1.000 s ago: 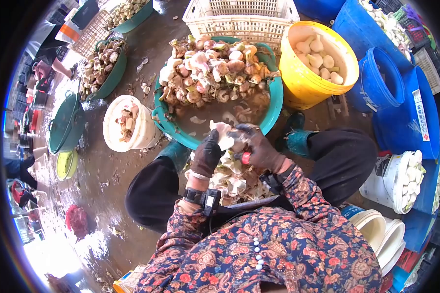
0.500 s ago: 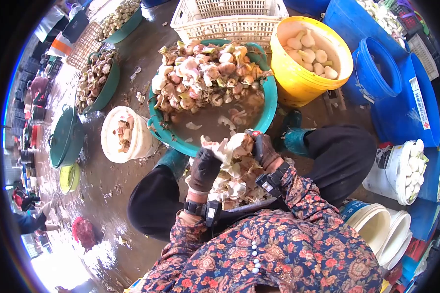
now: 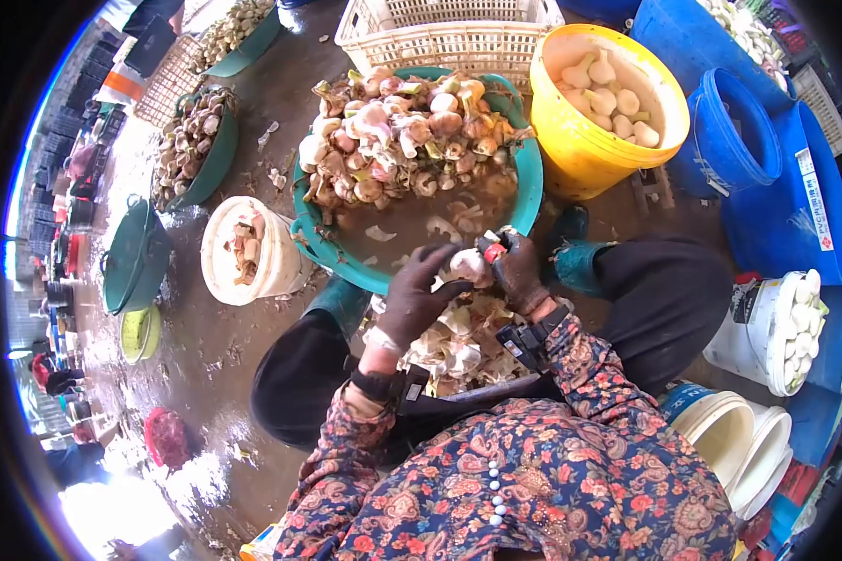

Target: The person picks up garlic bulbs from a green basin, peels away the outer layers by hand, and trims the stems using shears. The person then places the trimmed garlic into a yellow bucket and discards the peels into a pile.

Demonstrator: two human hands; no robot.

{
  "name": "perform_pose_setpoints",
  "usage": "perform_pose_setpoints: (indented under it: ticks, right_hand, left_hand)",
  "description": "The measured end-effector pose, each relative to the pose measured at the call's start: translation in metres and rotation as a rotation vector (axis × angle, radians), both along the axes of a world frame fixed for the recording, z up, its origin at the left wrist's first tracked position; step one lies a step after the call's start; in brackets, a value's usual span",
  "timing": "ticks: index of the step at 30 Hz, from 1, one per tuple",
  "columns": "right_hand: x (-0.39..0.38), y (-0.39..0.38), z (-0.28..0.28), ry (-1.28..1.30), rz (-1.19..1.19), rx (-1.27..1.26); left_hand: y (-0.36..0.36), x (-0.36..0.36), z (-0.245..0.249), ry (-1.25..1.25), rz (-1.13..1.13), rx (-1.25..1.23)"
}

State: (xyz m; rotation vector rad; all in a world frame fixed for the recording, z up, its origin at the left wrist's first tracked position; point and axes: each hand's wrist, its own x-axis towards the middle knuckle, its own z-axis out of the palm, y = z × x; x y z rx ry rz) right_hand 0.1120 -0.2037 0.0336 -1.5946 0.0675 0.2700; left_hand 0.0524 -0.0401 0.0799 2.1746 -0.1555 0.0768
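Note:
A partly peeled garlic bulb (image 3: 471, 267) is between my two gloved hands, above a heap of peeled skins (image 3: 458, 341) in my lap. My right hand (image 3: 519, 268) is closed on the bulb, together with a small red tool (image 3: 494, 252) whose working end is hidden. Beside the bulb, my left hand (image 3: 415, 297) is open, thumb and fingers apart, fingertips close to the bulb's left side. Just beyond the hands stands a teal tub (image 3: 530, 187) with unpeeled garlic (image 3: 393, 131) piled over murky water.
A yellow bucket (image 3: 580, 168) of peeled bulbs stands at the tub's right, a white bucket (image 3: 217, 280) with scraps at its left. Behind is a cream crate (image 3: 440, 51). Blue tubs (image 3: 795, 206) and a white bucket (image 3: 748, 327) of garlic line the right side.
My left hand has drawn back slightly and opened, without the skins it was pulling at. The right hand has shifted a little upward with the bulb, which shows less loose skin.

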Motion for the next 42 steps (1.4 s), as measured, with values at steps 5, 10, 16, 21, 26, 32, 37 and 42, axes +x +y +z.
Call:
perform_pose_setpoints:
  ticks: [5,10,16,21,26,32,37,42]
  right_hand:
    - [-0.003,-0.002,-0.03,-0.055,0.011,-0.101]
    - [-0.005,0.002,-0.037,0.0,0.035,-0.04]
    - [-0.002,0.002,-0.023,-0.045,0.022,0.009]
    - [-0.001,0.003,-0.018,-0.059,0.105,-0.009]
    - [-0.003,-0.001,-0.027,0.018,0.09,-0.089]
    - [0.025,-0.016,-0.06,0.514,-0.303,0.738]
    - [0.007,-0.004,-0.043,0.365,-0.103,0.223]
    - [-0.005,0.0,-0.041,0.499,0.148,0.327]
  left_hand:
    - [-0.006,-0.003,-0.012,-0.028,0.014,0.086]
    - [-0.006,-0.013,-0.011,0.052,-0.004,0.217]
    - [-0.002,-0.03,-0.032,0.129,0.151,-0.194]
    - [-0.004,-0.009,-0.006,0.084,0.116,-0.18]
    - [-0.002,-0.013,-0.015,0.147,-0.076,0.113]
    - [0.0,-0.068,-0.031,0.498,-0.451,0.295]
    - [-0.011,-0.027,0.014,-0.018,0.236,0.015]
    - [-0.007,-0.002,0.0,-0.126,0.015,0.056]
